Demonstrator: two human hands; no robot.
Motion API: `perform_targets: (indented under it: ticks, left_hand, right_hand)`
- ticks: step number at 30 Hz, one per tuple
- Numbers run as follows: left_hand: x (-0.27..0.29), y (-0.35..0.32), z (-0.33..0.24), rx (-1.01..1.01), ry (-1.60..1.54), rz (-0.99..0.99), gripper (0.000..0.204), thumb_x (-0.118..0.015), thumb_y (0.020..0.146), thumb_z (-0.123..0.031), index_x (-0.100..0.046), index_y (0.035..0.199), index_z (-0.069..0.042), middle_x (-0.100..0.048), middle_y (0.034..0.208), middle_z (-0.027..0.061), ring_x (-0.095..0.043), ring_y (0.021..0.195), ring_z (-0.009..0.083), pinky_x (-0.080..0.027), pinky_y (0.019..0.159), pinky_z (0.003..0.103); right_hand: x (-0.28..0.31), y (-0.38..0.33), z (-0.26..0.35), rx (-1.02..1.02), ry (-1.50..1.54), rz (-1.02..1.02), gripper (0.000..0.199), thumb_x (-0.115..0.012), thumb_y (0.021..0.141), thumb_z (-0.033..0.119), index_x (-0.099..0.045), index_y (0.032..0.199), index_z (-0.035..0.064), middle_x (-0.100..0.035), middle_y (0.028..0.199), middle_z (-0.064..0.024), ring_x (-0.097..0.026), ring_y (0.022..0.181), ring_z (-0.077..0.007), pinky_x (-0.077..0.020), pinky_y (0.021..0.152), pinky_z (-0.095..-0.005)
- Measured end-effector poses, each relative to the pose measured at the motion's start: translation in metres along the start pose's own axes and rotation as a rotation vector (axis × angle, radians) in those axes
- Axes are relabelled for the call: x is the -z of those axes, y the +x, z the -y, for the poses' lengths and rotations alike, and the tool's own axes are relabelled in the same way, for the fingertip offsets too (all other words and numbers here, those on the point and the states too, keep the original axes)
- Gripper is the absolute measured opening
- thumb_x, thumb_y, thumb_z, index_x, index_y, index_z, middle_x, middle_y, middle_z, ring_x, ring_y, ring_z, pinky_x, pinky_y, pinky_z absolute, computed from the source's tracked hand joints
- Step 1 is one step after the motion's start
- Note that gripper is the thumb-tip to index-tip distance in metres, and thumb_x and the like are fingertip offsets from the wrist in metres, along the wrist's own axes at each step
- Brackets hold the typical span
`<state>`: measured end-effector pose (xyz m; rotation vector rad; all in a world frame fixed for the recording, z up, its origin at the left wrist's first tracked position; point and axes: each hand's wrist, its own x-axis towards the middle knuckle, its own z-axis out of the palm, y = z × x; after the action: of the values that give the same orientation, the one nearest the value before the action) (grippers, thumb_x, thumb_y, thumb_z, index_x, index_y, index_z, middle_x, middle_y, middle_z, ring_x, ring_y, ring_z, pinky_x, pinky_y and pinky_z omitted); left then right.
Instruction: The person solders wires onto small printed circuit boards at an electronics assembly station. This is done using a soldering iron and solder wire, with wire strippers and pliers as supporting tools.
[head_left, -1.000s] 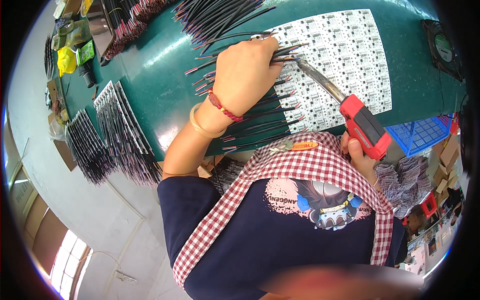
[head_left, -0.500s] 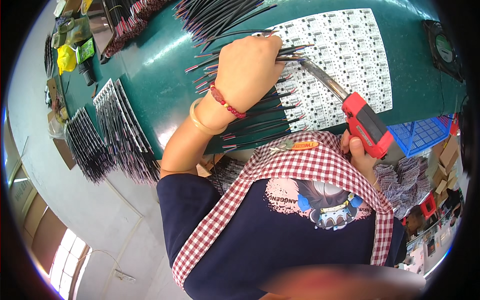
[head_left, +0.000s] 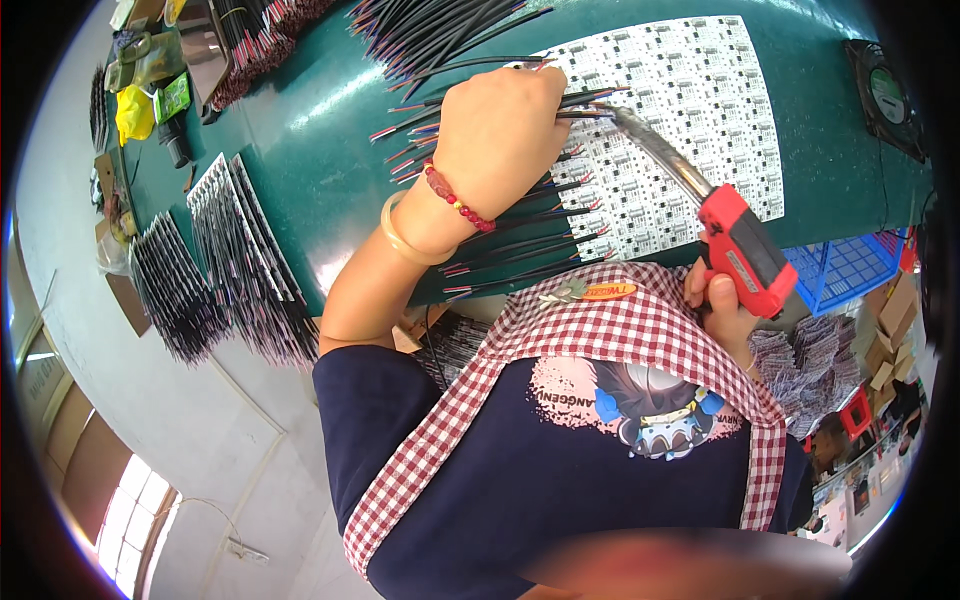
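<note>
My left hand (head_left: 500,125) is closed, palm down, over the left edge of a white circuit board panel (head_left: 680,120). From its fingertips a black cable (head_left: 583,115) with bared coloured ends sticks out onto the panel; the fingers themselves are largely hidden under the hand. At the lower right, my right hand (head_left: 722,300) grips a red and black soldering gun (head_left: 745,250). Its metal tip points up and left, close to the cable end; whether they touch I cannot tell. More black cables (head_left: 535,220) lie in a row along the panel's left edge.
A heap of loose black cables (head_left: 440,35) lies at the back of the green table (head_left: 320,130). Bundles of wired strips (head_left: 240,250) overhang its left edge. At the right are a black fan (head_left: 885,100) and a blue plastic basket (head_left: 835,270).
The soldering gun has shifted slightly right, and its tip has moved a little up and right at the cable end. My left hand has barely moved.
</note>
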<state>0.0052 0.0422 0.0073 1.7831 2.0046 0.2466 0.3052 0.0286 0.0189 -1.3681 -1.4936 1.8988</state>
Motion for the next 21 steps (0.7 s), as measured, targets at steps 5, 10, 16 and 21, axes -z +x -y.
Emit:
perform_targets:
  ticks: [5, 10, 16, 21]
  left_hand:
    - [-0.003, -0.004, 0.003, -0.03, -0.046, -0.04, 0.018, -0.065, 0.081, -0.02, -0.057, 0.085, -0.004, -0.064, 0.071, 0.0148, -0.062, 0.067, 0.0361, -0.049, 0.059, 0.044]
    - [-0.01, -0.015, 0.008, -0.023, -0.157, -0.178, 0.013, -0.059, 0.089, -0.015, -0.052, 0.092, -0.006, -0.062, 0.069, 0.0163, -0.06, 0.064, 0.0377, -0.047, 0.057, 0.044]
    - [0.014, -0.029, 0.013, -0.021, -0.161, -0.665, 0.015, -0.064, 0.079, -0.004, -0.056, 0.092, -0.002, -0.057, 0.074, 0.0147, -0.058, 0.068, 0.0357, -0.047, 0.062, 0.041]
    - [-0.005, -0.033, -0.009, 0.034, -0.394, -0.194, 0.012, -0.065, 0.079, -0.009, -0.058, 0.08, 0.0, -0.061, 0.08, 0.0162, -0.061, 0.071, 0.035, -0.049, 0.063, 0.041]
  right_hand:
    - [0.003, -0.002, 0.0, 0.048, 0.072, -0.096, 0.069, -0.06, 0.087, 0.051, -0.045, 0.124, -0.0059, -0.049, 0.065, -0.0042, -0.044, 0.05, -0.0114, -0.0394, 0.048, -0.0261]
    - [0.008, -0.005, -0.001, 0.076, 0.116, -0.139, 0.069, -0.06, 0.087, 0.05, -0.045, 0.124, -0.0061, -0.048, 0.064, -0.0039, -0.044, 0.05, -0.0112, -0.0404, 0.049, -0.0264]
    - [0.018, -0.012, -0.008, 0.077, 0.116, -0.124, 0.07, -0.061, 0.087, 0.05, -0.045, 0.124, -0.0064, -0.048, 0.064, -0.0038, -0.044, 0.051, -0.011, -0.0399, 0.049, -0.0263]
    - [0.022, -0.012, -0.014, 0.008, 0.098, -0.007, 0.07, -0.064, 0.086, 0.048, -0.044, 0.127, -0.0055, -0.05, 0.066, -0.004, -0.044, 0.053, -0.011, -0.0384, 0.05, -0.0258]
